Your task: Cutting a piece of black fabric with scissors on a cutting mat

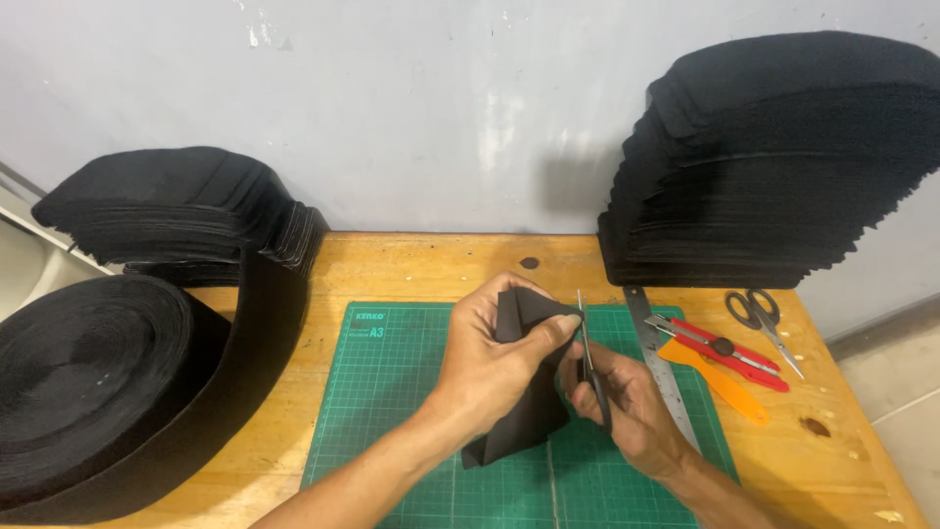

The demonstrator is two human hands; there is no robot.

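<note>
Over the gridded green mat (pixel 392 392), the left hand (pixel 490 367) pinches a folded piece of soft black fabric (pixel 524 421) while the right hand (pixel 627 402) grips slim steel scissors (pixel 586 348) at its edge.

— what's on the wooden table (pixel 431 257)?
— a green cutting mat (pixel 392 392), a metal ruler (pixel 658 353), a red knife (pixel 720 351), an orange tool (pixel 720 380), spare scissors (pixel 762 321).
— and the black stuff?
— a big roll (pixel 88 382) on the left, fabric stacks (pixel 774 157) at the back corners.
</note>
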